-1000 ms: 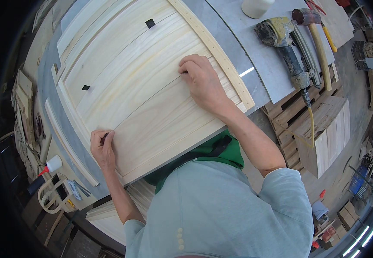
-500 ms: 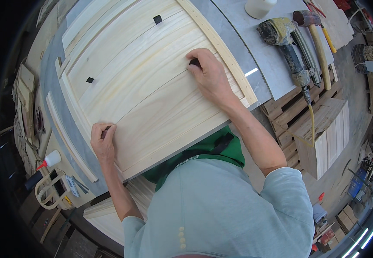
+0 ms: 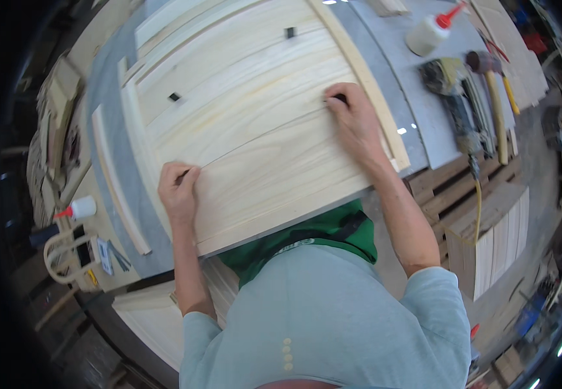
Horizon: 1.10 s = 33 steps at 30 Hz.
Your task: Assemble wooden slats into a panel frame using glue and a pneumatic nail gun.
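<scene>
A pale wooden panel (image 3: 261, 168) of joined boards lies flat before me on the grey worktop. My left hand (image 3: 178, 191) rests at its left side, fingers curled and pinched about a small dark piece on a board seam. Near the right end of that seam, my right hand (image 3: 357, 123) pinches a small black piece (image 3: 340, 98) between thumb and fingers. Further up, a black square (image 3: 290, 32) and another black square (image 3: 174, 97) sit on a parallel seam. A light wood strip (image 3: 365, 78) runs along the panel's right edge.
On the right are a white glue bottle (image 3: 427, 35) with red cap, a nail gun (image 3: 453, 97) with a yellow hose, and a mallet (image 3: 496, 97). Left lie a loose strip (image 3: 119, 178) and another glue bottle (image 3: 83, 207). A wooden stack (image 3: 491, 236) stands lower right.
My view has shifted, so the panel and worktop sit further right in the picture. The right glue bottle's red cap now shows. Both hands keep their places on the panel.
</scene>
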Motion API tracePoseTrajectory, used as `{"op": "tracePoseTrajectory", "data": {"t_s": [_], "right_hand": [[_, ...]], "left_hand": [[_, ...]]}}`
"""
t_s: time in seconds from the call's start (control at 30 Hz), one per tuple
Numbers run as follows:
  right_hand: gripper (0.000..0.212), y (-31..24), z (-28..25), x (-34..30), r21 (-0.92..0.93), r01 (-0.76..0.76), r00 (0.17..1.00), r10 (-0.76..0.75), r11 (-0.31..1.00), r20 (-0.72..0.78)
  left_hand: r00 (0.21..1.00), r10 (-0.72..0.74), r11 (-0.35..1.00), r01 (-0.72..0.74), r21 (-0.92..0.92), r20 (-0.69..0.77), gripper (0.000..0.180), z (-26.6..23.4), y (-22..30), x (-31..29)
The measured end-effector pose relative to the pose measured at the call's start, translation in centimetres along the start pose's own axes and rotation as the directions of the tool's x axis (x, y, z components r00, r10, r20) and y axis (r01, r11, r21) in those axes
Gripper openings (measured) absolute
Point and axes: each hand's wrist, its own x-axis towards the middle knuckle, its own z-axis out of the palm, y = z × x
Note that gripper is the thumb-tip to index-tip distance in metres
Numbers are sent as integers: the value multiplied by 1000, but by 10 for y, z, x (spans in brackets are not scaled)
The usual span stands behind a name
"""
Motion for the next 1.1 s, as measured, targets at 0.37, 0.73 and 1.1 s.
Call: {"op": "tracePoseTrajectory", "data": {"t_s": [0.37, 0.73, 1.1], "right_hand": [[10, -4, -4, -1, 38, -52, 997, 49, 998, 64], [18, 17, 30, 97, -60, 132, 991, -130, 989, 30], [17, 13, 68, 122, -145, 90, 993, -100, 985, -62]], "left_hand": [[982, -115, 988, 129, -83, 153, 10, -27, 2, 20], [999, 52, 996, -52, -76, 4, 13, 10, -21, 103], [995, 32, 999, -29, 34, -92, 17, 30, -29, 125]]}}
